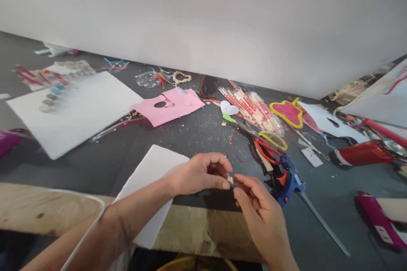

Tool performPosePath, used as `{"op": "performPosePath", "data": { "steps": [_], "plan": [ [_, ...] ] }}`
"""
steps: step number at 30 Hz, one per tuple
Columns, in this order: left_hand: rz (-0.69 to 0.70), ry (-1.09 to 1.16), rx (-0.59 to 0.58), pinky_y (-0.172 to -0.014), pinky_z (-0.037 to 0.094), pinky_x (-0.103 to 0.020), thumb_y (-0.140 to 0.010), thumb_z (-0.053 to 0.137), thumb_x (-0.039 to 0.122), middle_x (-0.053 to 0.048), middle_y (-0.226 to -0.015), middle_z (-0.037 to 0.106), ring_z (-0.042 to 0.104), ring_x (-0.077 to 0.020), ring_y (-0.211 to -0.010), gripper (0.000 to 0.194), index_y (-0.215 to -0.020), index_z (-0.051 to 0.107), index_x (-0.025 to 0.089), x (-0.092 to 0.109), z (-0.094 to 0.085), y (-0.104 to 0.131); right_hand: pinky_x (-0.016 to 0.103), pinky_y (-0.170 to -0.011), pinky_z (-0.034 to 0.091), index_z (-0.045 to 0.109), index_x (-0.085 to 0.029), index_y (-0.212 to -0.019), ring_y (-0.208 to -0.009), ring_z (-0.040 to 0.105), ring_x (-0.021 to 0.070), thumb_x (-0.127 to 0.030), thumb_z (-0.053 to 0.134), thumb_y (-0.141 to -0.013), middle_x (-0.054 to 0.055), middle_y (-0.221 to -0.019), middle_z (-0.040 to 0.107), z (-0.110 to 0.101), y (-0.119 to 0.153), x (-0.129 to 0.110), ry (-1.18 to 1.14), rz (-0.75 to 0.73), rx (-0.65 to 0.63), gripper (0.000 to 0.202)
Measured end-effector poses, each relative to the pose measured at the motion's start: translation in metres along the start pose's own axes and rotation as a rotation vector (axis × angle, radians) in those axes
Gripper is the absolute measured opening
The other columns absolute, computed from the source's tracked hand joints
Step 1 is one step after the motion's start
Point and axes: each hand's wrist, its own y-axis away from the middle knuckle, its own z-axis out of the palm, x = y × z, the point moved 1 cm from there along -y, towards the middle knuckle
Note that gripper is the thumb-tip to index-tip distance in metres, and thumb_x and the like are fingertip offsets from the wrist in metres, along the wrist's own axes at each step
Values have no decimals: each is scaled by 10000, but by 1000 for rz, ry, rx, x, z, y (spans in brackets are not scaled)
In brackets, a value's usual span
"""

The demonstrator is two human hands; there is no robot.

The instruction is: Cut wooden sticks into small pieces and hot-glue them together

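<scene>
Near the table's front edge, my left hand (206,173) and my right hand (259,203) come together at the fingertips. Between them is a small cream-coloured piece (230,180), possibly wood, with a bit of something dark beside it that I cannot make out. Thumb and index finger of the left hand are closed on the piece. My right thumb and index finger pinch at its right side; what lies between them is too small to name. A white sheet (152,173) lies partly under my left forearm.
Right of my hands lie a blue glue gun (291,184), orange-handled scissors (267,150) and a red can (365,153). Behind are pink paper (171,106), a phone (209,86) and wrapped chopsticks (251,108). A white board (79,114) lies left. A white cable (95,216) crosses my left forearm.
</scene>
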Motion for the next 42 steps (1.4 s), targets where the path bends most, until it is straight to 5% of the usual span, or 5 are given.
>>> {"op": "performPosePath", "data": {
  "steps": [7,22,36,42],
  "plan": [
    [-40,57,-12,-637,438,-217,-627,787,166,14,-683,624,575,-97,-648,234,-738,585,129,3,2,0,234,-604,540,628,-234,-986,-658,639,125,-231,559,-872,22,-866,659,10,-4,1,-35,-61,19,134],
    [8,-9,-38,-651,393,-203,-730,718,199,23,-722,575,517,-80,-670,139,-773,608,127,2,-1,1,224,-594,502,632,-226,-976,-711,626,132,-155,533,-872,29,-838,659,10,-5,-3,85,-209,66,160],
    [9,-8,-42,-672,407,-206,-738,707,175,17,-732,596,539,-83,-692,109,-779,621,124,1,-1,1,211,-698,532,582,-257,-1072,-782,655,113,-194,556,-872,11,-948,676,8,-2,0,75,-119,51,211],
    [-9,-15,-9,-672,415,-213,-717,727,196,14,-730,605,549,-87,-685,140,-781,624,127,2,0,0,192,-662,527,602,-227,-991,-722,642,105,-187,583,-852,3,-857,672,7,-6,-5,180,-223,100,145]
  ]
}}
